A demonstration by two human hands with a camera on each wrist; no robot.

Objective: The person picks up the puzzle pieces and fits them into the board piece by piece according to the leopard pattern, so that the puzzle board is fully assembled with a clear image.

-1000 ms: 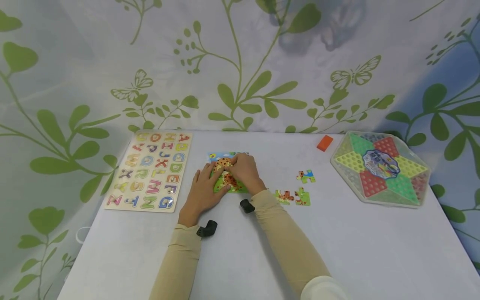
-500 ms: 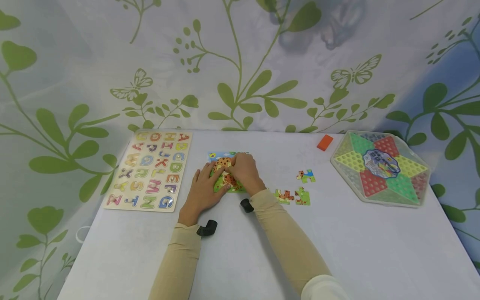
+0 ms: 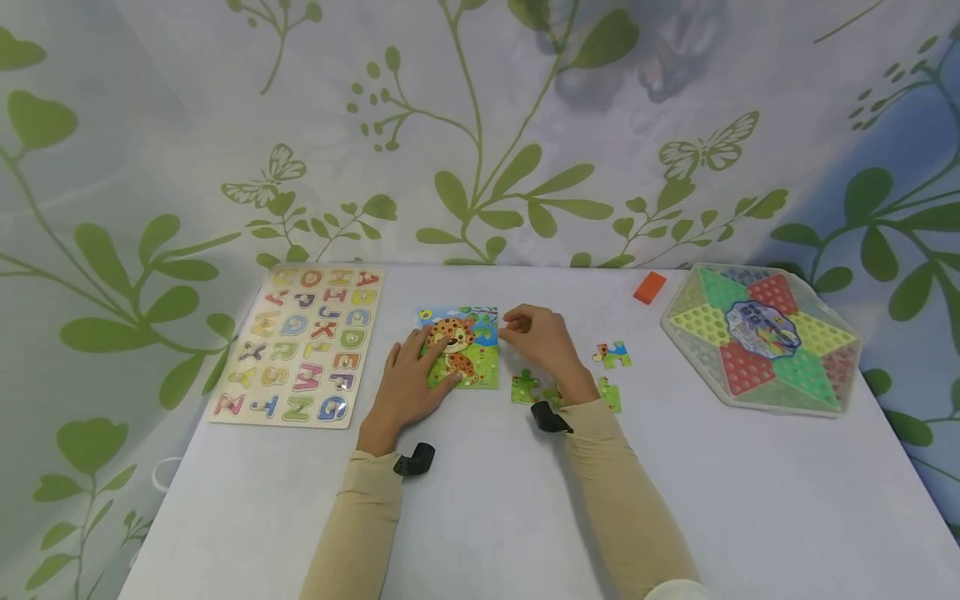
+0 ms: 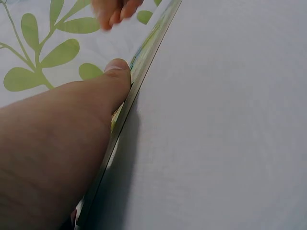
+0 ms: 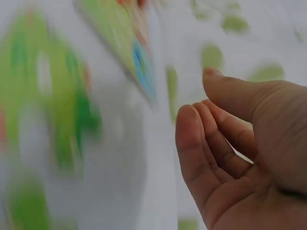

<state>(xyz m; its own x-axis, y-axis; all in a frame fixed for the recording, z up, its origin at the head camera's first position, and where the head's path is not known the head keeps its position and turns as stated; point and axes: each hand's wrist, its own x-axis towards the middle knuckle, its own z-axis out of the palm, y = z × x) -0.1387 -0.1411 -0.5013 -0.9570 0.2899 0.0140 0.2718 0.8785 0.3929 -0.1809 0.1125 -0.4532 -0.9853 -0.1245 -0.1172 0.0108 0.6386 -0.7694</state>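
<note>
A leopard picture puzzle board [image 3: 483, 367] lies flat on the table. My left hand [image 3: 406, 390] rests on its left side with fingers spread; in the left wrist view the thumb [image 4: 117, 79] lies over the board's edge. My right hand [image 3: 546, 340] is just off the board's right side, fingers loosely bent and holding nothing. The right wrist view shows a gap between thumb and fingers [image 5: 192, 139]. Below the right hand lie a green puzzle piece [image 3: 524, 387] and another partly hidden by the wrist. Further right are a blue-green piece [image 3: 615, 354] and a green one [image 3: 611, 395].
A wooden alphabet board [image 3: 297, 346] lies at the left of the white table [image 3: 465, 500]. On the right sits a hexagonal game box [image 3: 761, 337] with a coloured star. An orange block [image 3: 649, 287] lies near the back edge, by the patterned backdrop.
My right hand has moved off the board to the right, uncovering the board's right part and a green piece. The left hand has stayed in place.
</note>
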